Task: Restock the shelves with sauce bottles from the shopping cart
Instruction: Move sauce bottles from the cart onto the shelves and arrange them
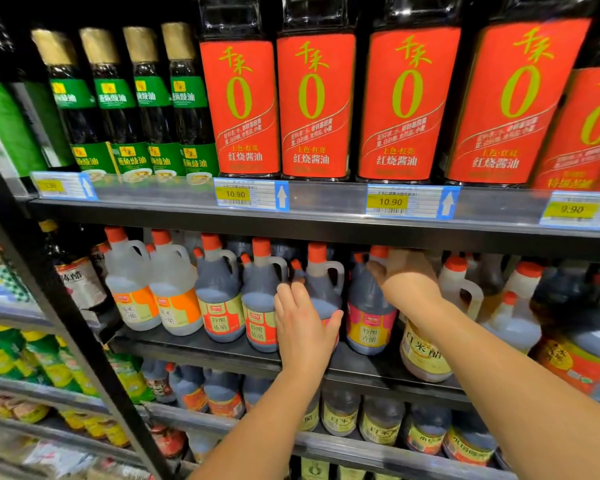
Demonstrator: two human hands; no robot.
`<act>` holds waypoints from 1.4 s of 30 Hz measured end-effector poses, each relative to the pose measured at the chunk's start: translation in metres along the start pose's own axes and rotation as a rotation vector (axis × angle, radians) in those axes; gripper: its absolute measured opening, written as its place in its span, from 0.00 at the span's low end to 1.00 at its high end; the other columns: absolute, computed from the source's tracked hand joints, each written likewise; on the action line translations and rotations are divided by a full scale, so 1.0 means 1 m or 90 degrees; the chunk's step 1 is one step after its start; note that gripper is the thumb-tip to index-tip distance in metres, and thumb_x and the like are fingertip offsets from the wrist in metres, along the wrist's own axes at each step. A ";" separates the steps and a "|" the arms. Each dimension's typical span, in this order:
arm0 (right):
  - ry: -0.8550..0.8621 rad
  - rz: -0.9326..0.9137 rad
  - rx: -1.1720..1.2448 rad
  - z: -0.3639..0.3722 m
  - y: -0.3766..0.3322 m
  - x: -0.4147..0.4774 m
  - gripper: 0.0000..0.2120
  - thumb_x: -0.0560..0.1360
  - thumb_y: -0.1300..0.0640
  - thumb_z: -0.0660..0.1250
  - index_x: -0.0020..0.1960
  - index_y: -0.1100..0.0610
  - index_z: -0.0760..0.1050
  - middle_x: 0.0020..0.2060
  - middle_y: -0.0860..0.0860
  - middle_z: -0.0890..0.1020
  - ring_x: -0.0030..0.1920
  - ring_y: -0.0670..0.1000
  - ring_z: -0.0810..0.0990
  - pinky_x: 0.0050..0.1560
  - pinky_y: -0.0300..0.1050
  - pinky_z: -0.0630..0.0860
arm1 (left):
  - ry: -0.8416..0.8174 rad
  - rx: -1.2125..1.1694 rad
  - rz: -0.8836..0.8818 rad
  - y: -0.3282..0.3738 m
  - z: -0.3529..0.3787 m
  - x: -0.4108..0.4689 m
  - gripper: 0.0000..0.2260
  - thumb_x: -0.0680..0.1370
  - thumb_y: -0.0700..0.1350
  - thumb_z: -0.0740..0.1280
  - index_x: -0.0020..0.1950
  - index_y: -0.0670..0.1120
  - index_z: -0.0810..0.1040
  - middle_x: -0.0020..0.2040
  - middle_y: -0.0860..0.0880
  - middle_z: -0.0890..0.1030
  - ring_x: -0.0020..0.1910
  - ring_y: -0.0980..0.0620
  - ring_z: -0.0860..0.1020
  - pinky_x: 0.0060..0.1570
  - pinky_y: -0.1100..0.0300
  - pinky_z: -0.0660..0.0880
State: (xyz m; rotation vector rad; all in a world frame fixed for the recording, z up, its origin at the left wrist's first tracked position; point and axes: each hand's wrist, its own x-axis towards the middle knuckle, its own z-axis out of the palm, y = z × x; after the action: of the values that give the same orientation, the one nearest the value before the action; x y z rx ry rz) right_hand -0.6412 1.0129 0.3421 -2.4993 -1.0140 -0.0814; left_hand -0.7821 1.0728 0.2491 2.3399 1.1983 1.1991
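On the middle shelf stands a row of handled vinegar jugs with orange caps. My left hand wraps around the front of a dark jug, fingers on its left side and thumb on its right. My right hand reaches deeper and rests on the shoulder and handle of the neighbouring dark jug with a pink and yellow label. Its fingers are hidden behind the jug's neck. No shopping cart is in view.
Tall red-labelled soy sauce bottles and green-labelled bottles fill the shelf above, close over the jug caps. A yellow-labelled jug stands under my right forearm. Smaller bottles line the shelf below. A black upright post runs at the left.
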 end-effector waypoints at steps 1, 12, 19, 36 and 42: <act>-0.009 -0.005 -0.003 -0.001 0.001 0.000 0.19 0.81 0.46 0.59 0.63 0.56 0.76 0.61 0.58 0.78 0.61 0.60 0.76 0.57 0.47 0.71 | 0.001 0.000 0.001 0.000 0.000 0.000 0.30 0.69 0.52 0.76 0.61 0.38 0.70 0.55 0.42 0.69 0.56 0.40 0.69 0.56 0.48 0.70; -0.030 -0.043 0.012 -0.003 0.004 -0.007 0.16 0.80 0.48 0.60 0.58 0.59 0.75 0.54 0.58 0.79 0.54 0.60 0.78 0.55 0.50 0.76 | -0.002 0.003 0.003 0.002 -0.002 -0.001 0.28 0.69 0.51 0.76 0.61 0.37 0.70 0.55 0.42 0.69 0.56 0.42 0.68 0.57 0.53 0.67; -0.036 -0.085 0.047 -0.007 0.008 -0.016 0.11 0.79 0.53 0.62 0.58 0.58 0.74 0.53 0.57 0.80 0.52 0.59 0.79 0.53 0.49 0.77 | -0.010 0.003 -0.001 0.001 -0.002 -0.001 0.29 0.70 0.51 0.76 0.61 0.37 0.69 0.56 0.42 0.69 0.57 0.43 0.68 0.57 0.52 0.68; 0.013 -0.095 0.056 -0.009 0.005 -0.029 0.18 0.80 0.51 0.62 0.66 0.59 0.71 0.56 0.60 0.79 0.56 0.62 0.77 0.58 0.54 0.74 | -0.024 -0.018 0.000 -0.003 -0.002 0.001 0.27 0.70 0.51 0.76 0.59 0.38 0.69 0.55 0.43 0.68 0.55 0.43 0.68 0.56 0.51 0.69; 0.021 -0.057 0.044 -0.006 0.003 -0.037 0.14 0.79 0.53 0.62 0.55 0.64 0.77 0.48 0.61 0.81 0.51 0.63 0.79 0.52 0.54 0.76 | -0.040 -0.045 0.002 -0.005 -0.009 0.001 0.31 0.69 0.54 0.76 0.63 0.39 0.69 0.57 0.44 0.67 0.57 0.43 0.68 0.58 0.51 0.69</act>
State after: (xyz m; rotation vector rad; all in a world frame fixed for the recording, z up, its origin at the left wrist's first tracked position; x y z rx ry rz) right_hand -0.6649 0.9844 0.3388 -2.3821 -1.0960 -0.1124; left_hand -0.7915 1.0752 0.2526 2.3101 1.1141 1.1416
